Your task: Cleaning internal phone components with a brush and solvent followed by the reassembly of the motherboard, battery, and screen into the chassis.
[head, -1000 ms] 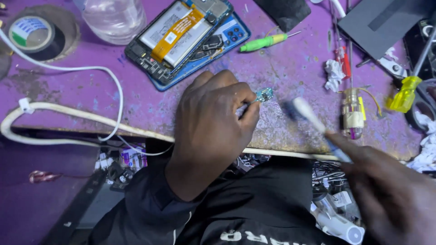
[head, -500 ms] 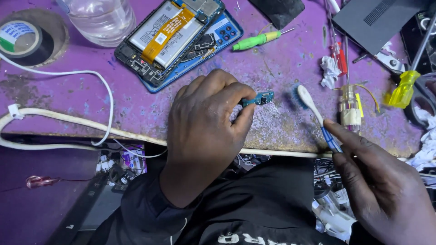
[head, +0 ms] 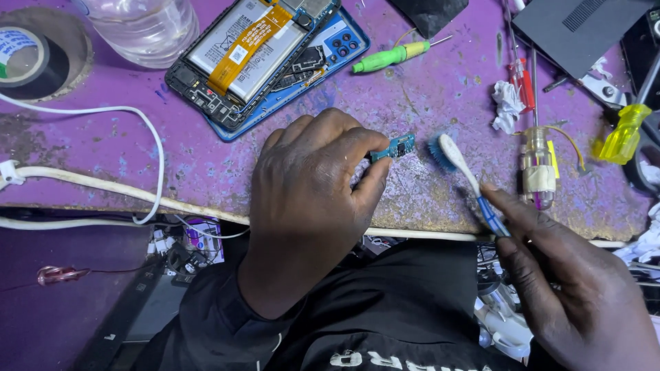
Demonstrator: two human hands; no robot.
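Fingers of left hand (head: 309, 199) pinch small circuit board (head: 393, 148); right hand (head: 570, 282) grips toothbrush (head: 460, 165).

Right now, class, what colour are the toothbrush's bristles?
Blue bristles on the white-headed plastic toothbrush, clearest in the head view.

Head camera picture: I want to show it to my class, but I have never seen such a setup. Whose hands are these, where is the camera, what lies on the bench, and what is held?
There is no machine here. A person wears a camera on the head, so it looks down at their own two hands over a purple bench.

The left hand pinches a small blue circuit board between thumb and fingers. The right hand holds a toothbrush, its bristles just beside the board.

On the bench lie an opened phone with its insides showing, a green screwdriver, a yellow screwdriver, a tape roll, a clear bottle and a white cable.
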